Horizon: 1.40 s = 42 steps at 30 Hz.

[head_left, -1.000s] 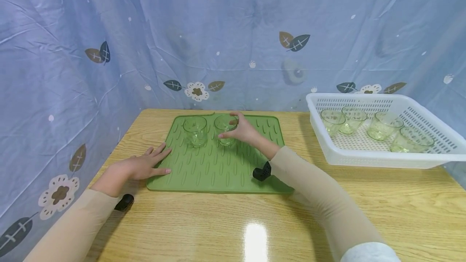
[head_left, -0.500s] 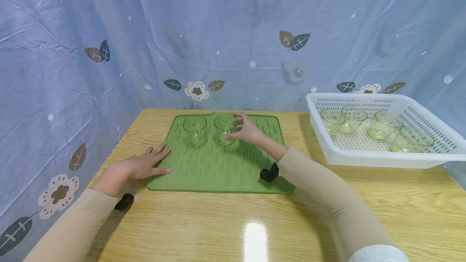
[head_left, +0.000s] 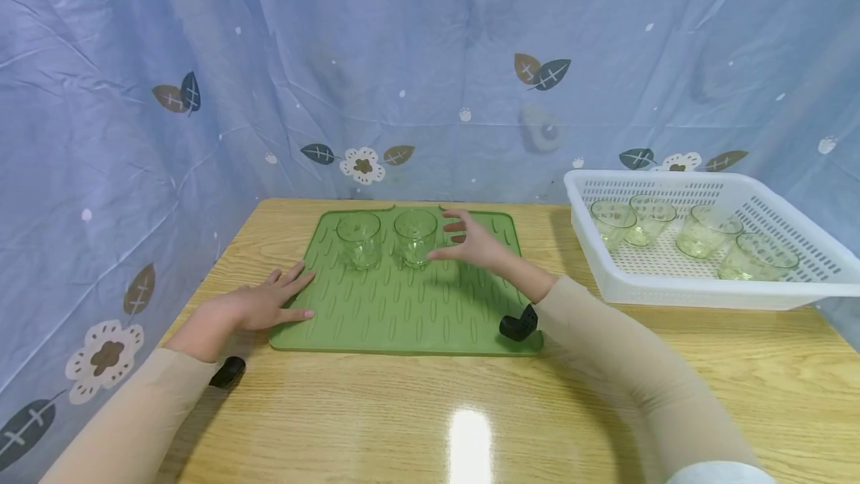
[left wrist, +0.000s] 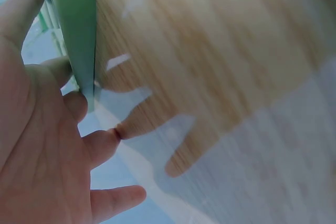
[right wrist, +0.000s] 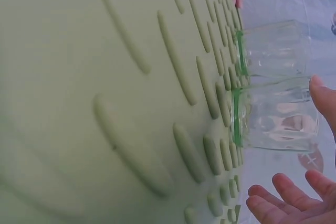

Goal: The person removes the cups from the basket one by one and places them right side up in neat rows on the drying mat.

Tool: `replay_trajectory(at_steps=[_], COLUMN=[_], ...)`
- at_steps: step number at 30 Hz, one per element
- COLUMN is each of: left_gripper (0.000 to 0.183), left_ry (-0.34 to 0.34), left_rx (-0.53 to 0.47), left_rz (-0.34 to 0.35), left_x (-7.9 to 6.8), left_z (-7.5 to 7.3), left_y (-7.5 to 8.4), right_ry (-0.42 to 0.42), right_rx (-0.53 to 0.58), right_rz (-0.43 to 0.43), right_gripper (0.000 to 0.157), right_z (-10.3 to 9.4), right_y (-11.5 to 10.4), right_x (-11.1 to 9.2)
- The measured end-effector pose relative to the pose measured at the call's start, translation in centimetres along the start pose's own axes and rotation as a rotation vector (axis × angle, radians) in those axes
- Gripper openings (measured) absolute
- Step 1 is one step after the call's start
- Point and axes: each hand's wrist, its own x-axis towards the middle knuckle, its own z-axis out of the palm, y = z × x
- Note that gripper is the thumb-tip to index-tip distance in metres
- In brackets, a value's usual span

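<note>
Two clear greenish glasses stand upright side by side on a green ridged mat [head_left: 403, 320]: a left glass [head_left: 360, 242] and a right glass [head_left: 414, 239]. My right hand [head_left: 475, 242] is just right of the right glass, fingers spread and loosely bent, holding nothing. In the right wrist view, a gap shows between its fingers [right wrist: 286, 195] and that glass [right wrist: 275, 116]; the thumb lies near the rim. My left hand [head_left: 258, 305] rests with fingers spread on the mat's left edge. The left wrist view shows its fingertips at that edge.
A white perforated basket [head_left: 712, 291] stands on the right of the wooden table [head_left: 349, 417], with several similar glasses inside, some tilted. A blue patterned curtain [head_left: 457, 58] hangs behind and to the left. Each wrist carries a small black camera [head_left: 519, 323].
My right hand has drawn away from the right glass, moving to the right, and its fingers no longer surround it. The glass stays standing on the mat. My left hand has not moved.
</note>
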Motion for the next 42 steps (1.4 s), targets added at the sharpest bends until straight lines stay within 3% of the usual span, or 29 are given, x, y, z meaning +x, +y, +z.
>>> replay_trajectory(at_steps=[10,20,27,37,42], left_gripper=[0.093,0.093,0.094,0.094,0.094], left_ry=[-0.001,-0.002,-0.003,-0.007,-0.009], left_rx=[-0.005,-0.005,0.002,-0.002,-0.004], left_rz=[0.004,0.005,0.014,0.008,0.005], left_x=[0.0,0.1,0.1,-0.1,-0.1], left_z=[0.2,0.1,-0.2,-0.3,-0.1], left_y=[-0.1,0.0,-0.1,0.1,0.0], right_ry=[-0.013,-0.057,-0.081,-0.061,-0.061], right_rx=[-0.023,-0.078,-0.143,-0.140,-0.197], right_rz=[-0.023,-0.160,-0.273,-0.308,-0.345], right_gripper=[0.084,0.078,0.071,0.064,0.056], right_z=[-0.6,-1.9,-3.7,-6.9,-8.7], right_y=[0.2,0.1,-0.2,-0.6,-0.5], right_x=[-1.8,-4.0,-6.0,-8.8,-10.2])
